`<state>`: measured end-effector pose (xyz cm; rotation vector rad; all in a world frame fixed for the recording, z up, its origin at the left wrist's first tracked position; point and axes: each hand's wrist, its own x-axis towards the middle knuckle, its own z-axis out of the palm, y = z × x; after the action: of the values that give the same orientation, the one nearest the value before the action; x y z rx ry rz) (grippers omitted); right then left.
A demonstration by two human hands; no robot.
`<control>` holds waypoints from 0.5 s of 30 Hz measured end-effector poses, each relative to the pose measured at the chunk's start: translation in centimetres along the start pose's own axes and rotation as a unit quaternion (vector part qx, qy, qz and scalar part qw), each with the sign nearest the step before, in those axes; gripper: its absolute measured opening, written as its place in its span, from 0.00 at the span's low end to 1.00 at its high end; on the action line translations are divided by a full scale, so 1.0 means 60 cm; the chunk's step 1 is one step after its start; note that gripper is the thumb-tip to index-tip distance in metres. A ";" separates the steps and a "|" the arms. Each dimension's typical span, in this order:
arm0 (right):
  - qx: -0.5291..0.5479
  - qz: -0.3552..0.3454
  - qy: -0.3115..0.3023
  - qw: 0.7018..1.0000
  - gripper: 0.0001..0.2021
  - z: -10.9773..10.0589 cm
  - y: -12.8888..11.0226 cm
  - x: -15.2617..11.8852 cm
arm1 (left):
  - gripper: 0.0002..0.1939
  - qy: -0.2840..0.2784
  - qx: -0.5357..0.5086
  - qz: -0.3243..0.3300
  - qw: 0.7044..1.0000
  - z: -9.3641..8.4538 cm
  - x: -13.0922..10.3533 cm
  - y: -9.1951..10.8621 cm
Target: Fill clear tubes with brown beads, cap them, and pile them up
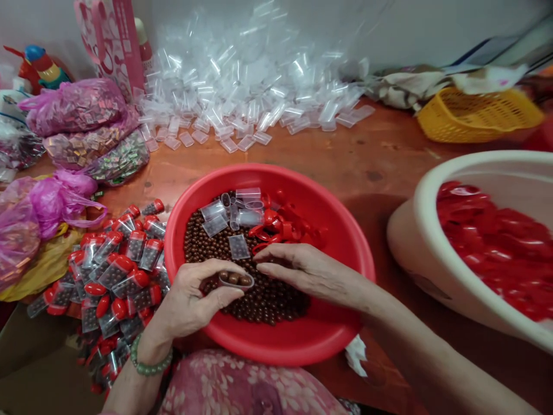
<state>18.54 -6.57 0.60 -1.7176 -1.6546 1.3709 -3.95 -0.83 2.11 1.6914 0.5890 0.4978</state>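
My left hand [194, 297] is closed around a small clear plastic container [236, 280]. The container's oval mouth faces up, with brown balls showing at its rim. Just to the right is my right hand [298, 262], its fingers stretched out with a gap above the thumb and nothing visible between them. Both hands are over a red basin [345, 248]. Loose brown balls [268, 305] cover much of its bottom. Clear containers [239, 246] lie on the balls, and red caps [280, 225] are heaped at the basin's back right.
Filled, red-capped containers [125, 271] are piled at the left. Clear containers [259, 92] are heaped along the wall. A pale tub [406, 230] of red caps [496, 248] stands right, below a yellow basket [479, 118]. Pink bags [78, 109] lie at back left.
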 end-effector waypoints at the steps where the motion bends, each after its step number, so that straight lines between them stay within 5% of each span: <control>1: 0.019 -0.003 0.014 1.000 0.16 0.001 0.002 -0.001 | 0.08 0.000 -0.013 -0.008 1.000 0.001 0.000 0.000; 8: 0.061 -0.038 0.034 0.997 0.15 0.009 0.001 0.002 | 0.09 -0.004 -0.119 -0.063 0.991 0.004 0.006 -0.003; 15: 0.107 -0.059 0.026 0.992 0.14 0.011 -0.009 -0.001 | 0.07 0.022 -0.174 -0.040 0.984 0.006 0.006 -0.009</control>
<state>17.69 -6.71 0.78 -1.4974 -1.4959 1.3799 -3.50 -0.77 1.51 1.3224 0.5632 0.5467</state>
